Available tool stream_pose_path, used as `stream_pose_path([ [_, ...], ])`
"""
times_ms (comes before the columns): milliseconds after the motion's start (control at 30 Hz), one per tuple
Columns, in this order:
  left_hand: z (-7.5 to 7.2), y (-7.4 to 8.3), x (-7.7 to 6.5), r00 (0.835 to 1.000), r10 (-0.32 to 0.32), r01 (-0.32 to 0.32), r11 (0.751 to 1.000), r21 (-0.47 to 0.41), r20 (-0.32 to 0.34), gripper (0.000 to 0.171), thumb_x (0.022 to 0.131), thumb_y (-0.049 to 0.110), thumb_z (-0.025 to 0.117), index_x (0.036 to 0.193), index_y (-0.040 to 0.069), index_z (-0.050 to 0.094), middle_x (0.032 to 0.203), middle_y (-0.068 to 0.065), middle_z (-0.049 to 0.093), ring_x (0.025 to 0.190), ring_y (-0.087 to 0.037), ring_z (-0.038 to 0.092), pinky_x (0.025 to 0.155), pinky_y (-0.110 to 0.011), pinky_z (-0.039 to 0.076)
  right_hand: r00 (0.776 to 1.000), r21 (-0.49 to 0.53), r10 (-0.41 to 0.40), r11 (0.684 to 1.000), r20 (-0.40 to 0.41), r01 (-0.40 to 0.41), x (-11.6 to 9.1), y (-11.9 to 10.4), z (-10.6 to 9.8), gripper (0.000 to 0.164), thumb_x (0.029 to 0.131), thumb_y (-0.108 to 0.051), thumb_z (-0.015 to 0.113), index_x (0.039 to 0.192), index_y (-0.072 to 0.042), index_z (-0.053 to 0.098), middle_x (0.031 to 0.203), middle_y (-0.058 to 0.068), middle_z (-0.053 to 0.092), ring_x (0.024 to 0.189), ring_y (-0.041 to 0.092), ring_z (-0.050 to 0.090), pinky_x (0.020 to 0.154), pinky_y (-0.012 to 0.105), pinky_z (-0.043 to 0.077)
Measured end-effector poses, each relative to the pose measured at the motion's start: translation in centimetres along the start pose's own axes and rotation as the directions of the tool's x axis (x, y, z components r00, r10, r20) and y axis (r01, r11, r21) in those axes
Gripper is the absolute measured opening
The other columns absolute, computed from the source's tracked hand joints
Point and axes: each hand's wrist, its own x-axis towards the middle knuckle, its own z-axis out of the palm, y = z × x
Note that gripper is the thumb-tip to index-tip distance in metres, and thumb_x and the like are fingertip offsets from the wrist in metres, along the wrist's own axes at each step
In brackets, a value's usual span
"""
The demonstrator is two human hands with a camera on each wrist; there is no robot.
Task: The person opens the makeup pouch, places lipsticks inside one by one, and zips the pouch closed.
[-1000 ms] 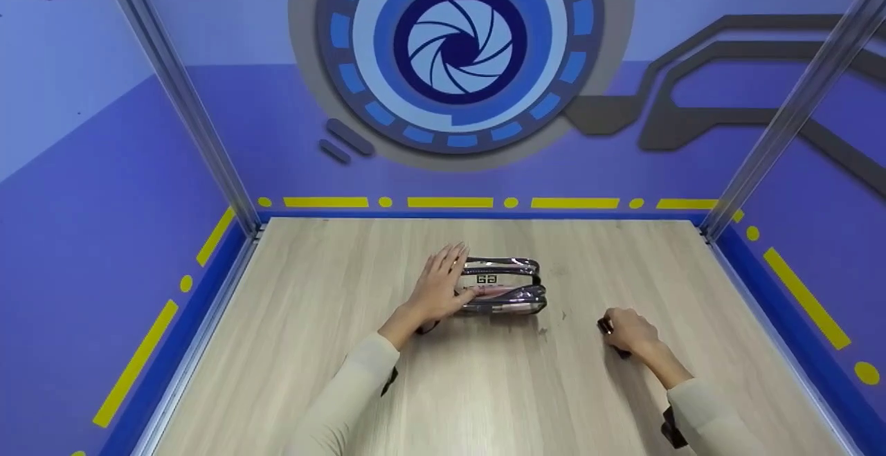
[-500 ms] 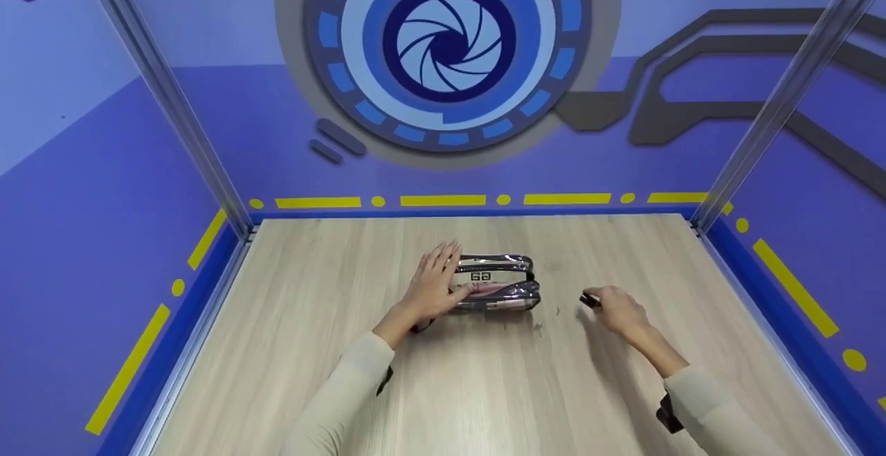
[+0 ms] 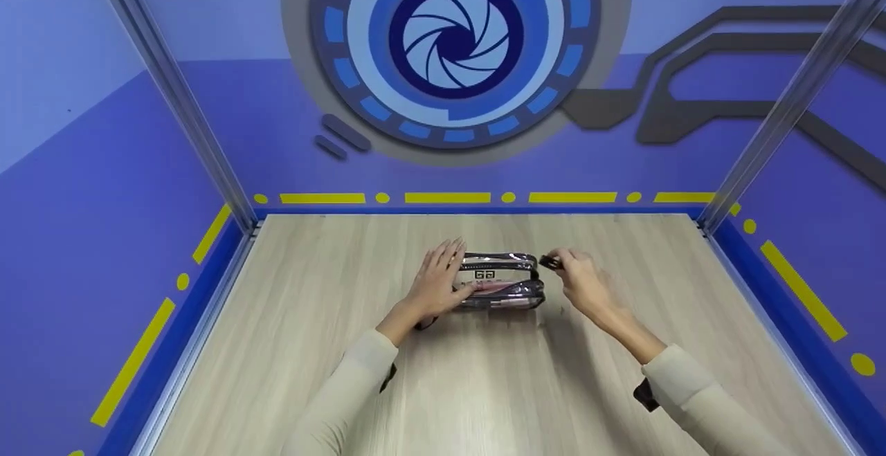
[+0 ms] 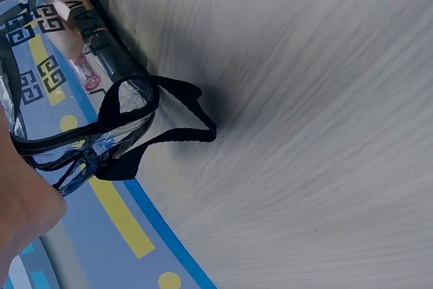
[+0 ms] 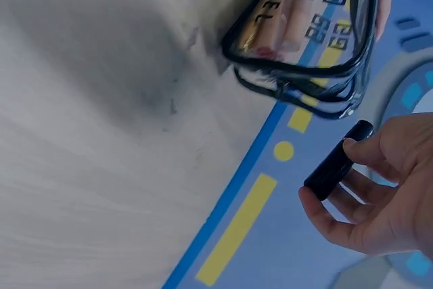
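Observation:
A clear cosmetic bag (image 3: 495,296) with black trim and black lettering lies on the table. Pink, tan and dark cosmetic tubes (image 5: 274,21) show through its side. My left hand (image 3: 437,283) rests over the bag's left end, fingers straight, thumb along the top; in the left wrist view only part of it shows. My right hand (image 3: 580,279) pinches a small black cylindrical tube (image 5: 338,160) between thumb and fingers. It is just off the bag's right end, raised above the table. A black strap loop (image 4: 196,109) sticks out from the bag's left end.
The wood-grain table (image 3: 311,269) is bounded by blue-purple walls (image 3: 228,131) at the back and both sides, with metal posts (image 3: 208,144) at the back corners. A few small dark marks (image 5: 172,105) are on the table near the bag.
My right hand has moved left and away from me with the black tube, from the right part of the table to the bag's right end. The left hand and bag have stayed in place.

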Motion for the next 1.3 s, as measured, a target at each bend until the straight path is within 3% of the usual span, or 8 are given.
stream_pose_path([
  [133,0.2,0.1,0.0,1.000,0.003,-0.003,1.000,0.004,-0.010,0.084,0.101,0.051,0.050,0.163,0.004,0.020,0.171,-0.014,0.022,0.157,-0.038,0.020,0.126,-0.061,0.019,0.993,-0.002,-0.113,0.994,-0.011,0.113,0.5,-1.8,1.1,0.024,0.088,0.007,0.069,0.109,-0.004,0.070,0.097,0.018,0.072,0.088,0.043,0.071,0.070,0.056,0.056],
  [267,0.3,0.3,0.0,1.000,0.003,-0.003,1.000,-0.001,-0.015,0.084,0.100,0.050,0.051,0.163,0.004,0.021,0.170,-0.014,0.022,0.157,-0.038,0.020,0.127,-0.059,0.018,0.989,0.014,-0.143,0.990,0.024,0.143,0.8,-2.9,2.0,0.027,0.087,0.007,0.071,0.111,-0.005,0.072,0.102,0.019,0.073,0.093,0.042,0.071,0.074,0.057,0.054],
  [433,0.2,0.4,0.3,1.000,0.014,-0.013,1.000,0.015,-0.018,0.084,0.100,0.051,0.050,0.163,0.005,0.020,0.171,-0.013,0.022,0.157,-0.037,0.020,0.128,-0.058,0.017,0.981,-0.052,-0.179,0.982,0.075,0.183,1.3,-4.0,2.7,0.024,0.085,0.003,0.075,0.105,-0.009,0.077,0.101,0.014,0.075,0.092,0.038,0.071,0.075,0.055,0.055],
  [700,0.6,0.4,0.5,0.997,0.043,-0.041,0.999,0.032,-0.057,0.084,0.099,0.052,0.052,0.161,0.001,0.026,0.168,-0.015,0.028,0.156,-0.037,0.024,0.126,-0.058,0.023,0.975,-0.087,-0.142,0.984,0.168,0.158,2.1,-4.9,3.7,0.011,0.081,-0.005,0.081,0.088,-0.014,0.080,0.089,0.007,0.079,0.080,0.034,0.072,0.059,0.053,0.057],
  [900,0.5,0.5,0.4,0.999,0.020,-0.019,0.999,0.029,-0.032,0.084,0.100,0.054,0.049,0.163,0.004,0.022,0.169,-0.014,0.026,0.157,-0.035,0.021,0.126,-0.058,0.022,0.977,-0.012,-0.150,0.988,0.154,0.153,2.4,-4.6,4.6,0.010,0.082,-0.001,0.079,0.079,-0.011,0.079,0.080,0.004,0.078,0.074,0.027,0.073,0.060,0.047,0.058],
  [1100,0.2,0.4,0.3,1.000,0.000,0.000,1.000,0.021,-0.016,0.084,0.100,0.053,0.050,0.164,0.006,0.020,0.170,-0.013,0.024,0.158,-0.033,0.018,0.127,-0.057,0.019,0.981,0.029,-0.150,0.989,0.119,0.148,2.5,-4.5,5.1,0.009,0.085,0.000,0.077,0.083,-0.008,0.079,0.083,0.006,0.078,0.077,0.023,0.074,0.066,0.042,0.060],
  [1300,-0.1,0.2,0.1,1.000,-0.019,0.019,1.000,0.013,0.002,0.083,0.100,0.052,0.048,0.164,0.006,0.019,0.172,-0.011,0.020,0.159,-0.034,0.015,0.128,-0.057,0.015,0.990,0.018,-0.144,0.989,-0.001,0.144,2.4,-4.5,5.0,0.011,0.085,0.001,0.075,0.087,-0.009,0.079,0.083,0.005,0.079,0.070,0.026,0.074,0.057,0.046,0.058],
])
